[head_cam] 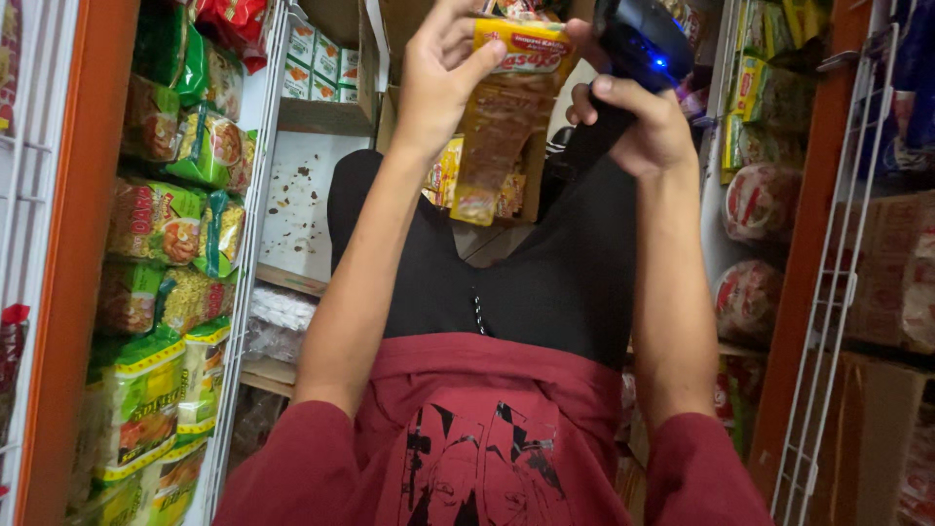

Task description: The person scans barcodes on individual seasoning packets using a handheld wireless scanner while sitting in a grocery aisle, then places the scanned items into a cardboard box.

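Snack packet: a long yellow-topped packet (506,117) with clear lower half showing brown contents, held up at the far middle of the view, above the person's lap.
Long axis: runs near to far, slightly tilted; yellow header at the far end, the clear end hanging toward the near side.
Left hand: the left hand (438,78) grips the packet by its header, thumb across the front, fingers curled behind.
Right hand: the right hand (638,122) is clenched around a black handheld scanner (638,44) with a small blue light glowing.
Key relation: the scanner's head sits just to the right of the packet's header, touching or nearly so; I cannot tell which. Both hands are level, the left one on the packet itself.
Behind the packet: an open cardboard box (390,112) with more yellow packets inside.
Left side: a white wire rack (248,244) stacked with green and yellow noodle packs.
Right side: shelves with round wrapped packs (760,200) and brown cartons.
Near: maroon shirt (467,438) and black trousers.
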